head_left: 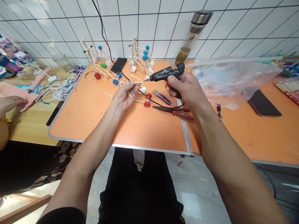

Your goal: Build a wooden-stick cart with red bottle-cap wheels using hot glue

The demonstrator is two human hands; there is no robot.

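Note:
My right hand (185,88) is wrapped round the handle of a black glue gun (162,74), whose metal nozzle points left. A thin wooden stick (139,82) is pinched in the fingertips of my left hand (126,95), its right end at or very near the nozzle tip; I cannot tell whether they touch. Below the hands lie small blue-handled snips (162,97), red-handled pliers (174,111) and a stick piece with red wheels (147,100). Behind stand two stick frames, one on the left (93,60) and one in the middle (140,56), with coloured caps.
A black cord (102,25) hangs down across the table. A tall glass flask (192,37) and a clear plastic bag (224,81) stand at the right; phones (118,65) lie about. At far left, another person's hand (11,104) rests by pink material (18,93).

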